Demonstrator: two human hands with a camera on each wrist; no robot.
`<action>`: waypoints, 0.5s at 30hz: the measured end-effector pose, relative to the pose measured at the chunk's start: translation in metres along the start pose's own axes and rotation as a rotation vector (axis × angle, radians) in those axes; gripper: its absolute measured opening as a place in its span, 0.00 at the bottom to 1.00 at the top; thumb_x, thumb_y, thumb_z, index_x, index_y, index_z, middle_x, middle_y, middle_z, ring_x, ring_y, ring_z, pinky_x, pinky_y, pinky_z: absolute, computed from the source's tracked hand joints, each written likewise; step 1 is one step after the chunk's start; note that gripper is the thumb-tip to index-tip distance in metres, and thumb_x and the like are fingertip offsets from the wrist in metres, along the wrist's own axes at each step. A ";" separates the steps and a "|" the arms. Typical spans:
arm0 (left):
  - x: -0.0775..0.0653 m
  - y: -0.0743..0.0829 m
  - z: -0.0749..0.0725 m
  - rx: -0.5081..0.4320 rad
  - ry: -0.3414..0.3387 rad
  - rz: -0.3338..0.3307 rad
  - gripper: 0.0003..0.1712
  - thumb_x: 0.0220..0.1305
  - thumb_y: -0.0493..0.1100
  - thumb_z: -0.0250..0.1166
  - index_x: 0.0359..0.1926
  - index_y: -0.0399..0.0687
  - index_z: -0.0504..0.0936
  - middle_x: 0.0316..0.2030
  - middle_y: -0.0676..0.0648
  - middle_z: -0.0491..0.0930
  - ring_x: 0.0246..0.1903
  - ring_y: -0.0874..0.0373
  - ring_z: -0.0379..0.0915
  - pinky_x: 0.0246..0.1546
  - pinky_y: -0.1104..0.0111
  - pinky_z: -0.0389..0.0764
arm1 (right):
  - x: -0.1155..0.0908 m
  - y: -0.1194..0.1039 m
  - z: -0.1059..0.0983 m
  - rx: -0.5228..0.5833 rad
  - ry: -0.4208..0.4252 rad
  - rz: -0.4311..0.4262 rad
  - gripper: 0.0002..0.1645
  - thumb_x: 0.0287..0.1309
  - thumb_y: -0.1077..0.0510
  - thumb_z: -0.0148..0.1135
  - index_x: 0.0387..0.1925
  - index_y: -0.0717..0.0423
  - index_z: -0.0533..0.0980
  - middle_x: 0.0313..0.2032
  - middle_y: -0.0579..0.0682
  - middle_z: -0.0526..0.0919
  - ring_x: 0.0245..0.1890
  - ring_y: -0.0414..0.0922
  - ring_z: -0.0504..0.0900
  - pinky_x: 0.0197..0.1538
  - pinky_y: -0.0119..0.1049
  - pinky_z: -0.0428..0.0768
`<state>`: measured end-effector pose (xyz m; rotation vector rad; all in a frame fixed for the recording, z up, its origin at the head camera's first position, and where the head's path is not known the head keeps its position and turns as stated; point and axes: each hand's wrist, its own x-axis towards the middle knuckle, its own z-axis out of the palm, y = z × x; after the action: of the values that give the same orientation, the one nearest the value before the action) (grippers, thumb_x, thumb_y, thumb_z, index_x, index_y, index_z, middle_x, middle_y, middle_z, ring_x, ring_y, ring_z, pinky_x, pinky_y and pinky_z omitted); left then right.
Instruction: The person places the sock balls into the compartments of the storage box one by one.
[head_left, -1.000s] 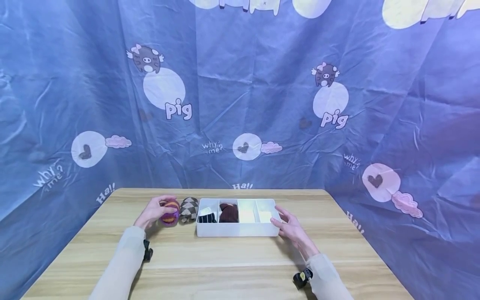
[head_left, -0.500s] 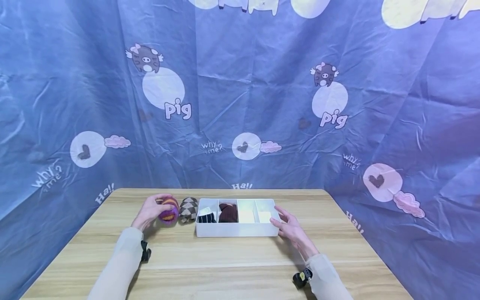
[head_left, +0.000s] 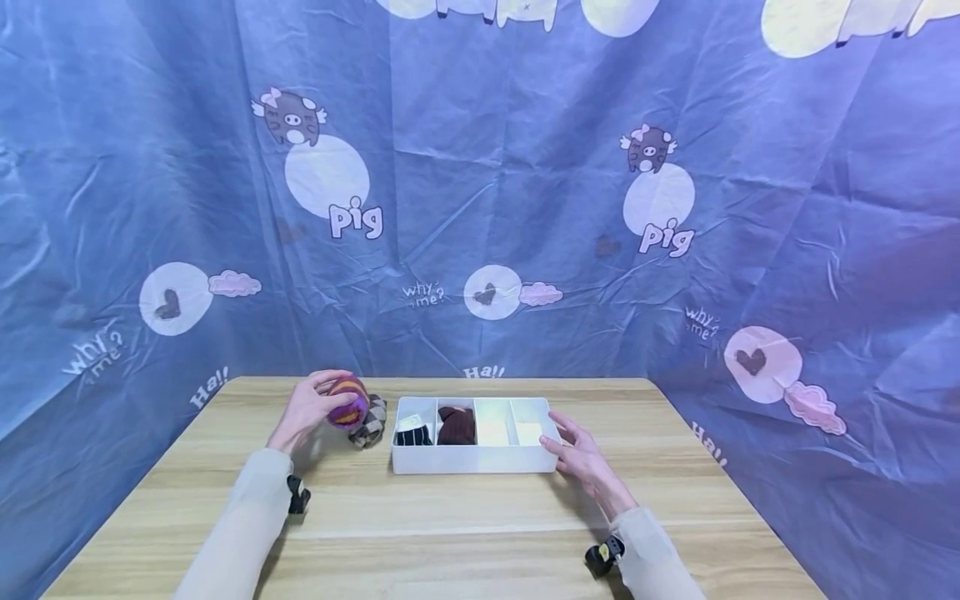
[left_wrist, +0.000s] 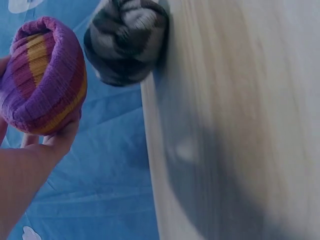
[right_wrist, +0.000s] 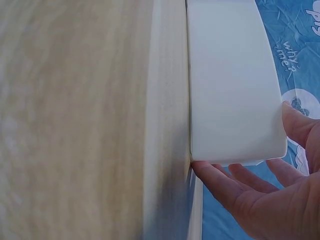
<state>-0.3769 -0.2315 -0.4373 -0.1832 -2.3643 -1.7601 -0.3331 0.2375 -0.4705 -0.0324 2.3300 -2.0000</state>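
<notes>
In the head view my left hand (head_left: 305, 410) grips a rolled-up striped sock (head_left: 347, 402), purple, orange and dark red, held up off the table. The left wrist view shows the thumb and fingers around its sides, with its folded cuff (left_wrist: 50, 75) facing the camera. Just beyond and right of it lies a rolled grey-and-brown argyle sock (head_left: 369, 425), partly covered. A white divided box (head_left: 472, 460) stands to the right. My right hand (head_left: 588, 467) touches its right end, fairly straight fingers along the end wall and thumb at the upper edge.
A rolled black sock with white stripes (head_left: 414, 435) lies in the box's leftmost compartment. Beside it, a dark maroon rolled sock (head_left: 457, 427) fills the second one. The wooden table (head_left: 450, 533) backs onto a blue printed curtain (head_left: 480, 208).
My left hand first shifts the striped sock slightly left, then raises it up and right. The argyle sock has shifted slightly left, away from the box. My right hand stays in place.
</notes>
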 end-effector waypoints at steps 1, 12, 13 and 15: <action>0.000 0.002 0.002 -0.014 -0.011 0.013 0.34 0.53 0.42 0.74 0.61 0.37 0.75 0.59 0.33 0.74 0.48 0.59 0.75 0.46 0.75 0.79 | 0.000 0.000 0.000 -0.002 -0.004 -0.003 0.39 0.66 0.60 0.60 0.74 0.56 0.56 0.71 0.72 0.56 0.54 0.55 0.79 0.55 0.50 0.81; 0.003 0.020 0.030 -0.047 -0.088 0.005 0.34 0.54 0.44 0.75 0.61 0.38 0.76 0.54 0.35 0.79 0.47 0.58 0.77 0.47 0.72 0.80 | 0.000 -0.001 0.000 0.014 -0.013 0.000 0.39 0.66 0.61 0.60 0.74 0.57 0.55 0.70 0.73 0.57 0.52 0.53 0.79 0.55 0.51 0.81; 0.003 0.022 0.033 -0.048 -0.091 0.008 0.33 0.54 0.43 0.74 0.60 0.38 0.76 0.54 0.34 0.79 0.48 0.56 0.77 0.47 0.71 0.80 | 0.001 -0.001 0.000 0.013 -0.014 -0.001 0.39 0.66 0.61 0.60 0.74 0.57 0.55 0.70 0.73 0.57 0.52 0.53 0.79 0.55 0.51 0.81; 0.004 0.024 0.039 -0.041 -0.089 0.017 0.33 0.54 0.43 0.74 0.60 0.38 0.77 0.54 0.34 0.79 0.48 0.54 0.77 0.47 0.70 0.80 | 0.001 0.000 -0.001 0.009 -0.015 -0.004 0.40 0.65 0.60 0.60 0.74 0.57 0.56 0.70 0.73 0.57 0.52 0.53 0.79 0.54 0.50 0.81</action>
<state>-0.3783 -0.1872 -0.4245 -0.2929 -2.3804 -1.8301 -0.3345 0.2384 -0.4703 -0.0518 2.3139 -2.0044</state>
